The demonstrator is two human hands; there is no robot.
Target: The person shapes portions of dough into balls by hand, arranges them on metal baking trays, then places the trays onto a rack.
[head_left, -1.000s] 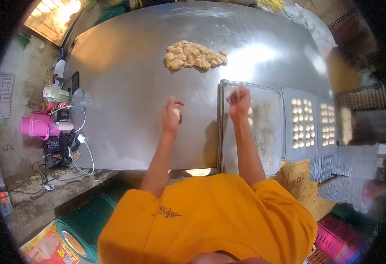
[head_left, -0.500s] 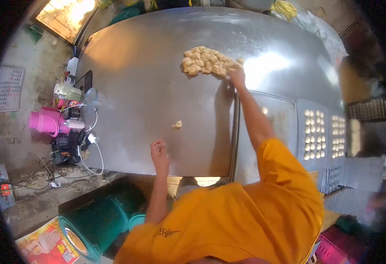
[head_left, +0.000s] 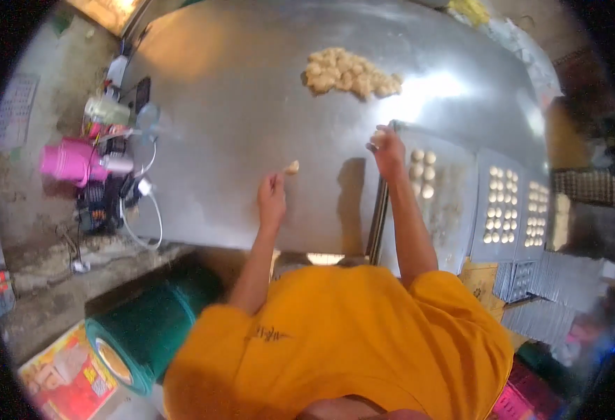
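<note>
A heap of pale dough pieces (head_left: 349,73) lies at the far side of the steel table (head_left: 237,119). One loose dough piece (head_left: 292,167) sits on the table just beyond my left hand (head_left: 272,198), which hovers close to it with fingers bent and nothing in it. My right hand (head_left: 386,148) is closed on a small dough piece at the near-left corner of a metal tray (head_left: 454,210). Several shaped dough balls (head_left: 422,172) lie on that tray just right of my right hand.
Two more trays (head_left: 507,206) filled with rows of dough balls sit to the right. A pink jug (head_left: 69,159), bottles and cables crowd the table's left edge. A green bin (head_left: 139,332) stands below the table, and stacked trays (head_left: 553,315) lie at lower right.
My right hand has drawn back from the dough heap to the tray corner with a piece. My left hand has moved forward toward the loose dough piece.
</note>
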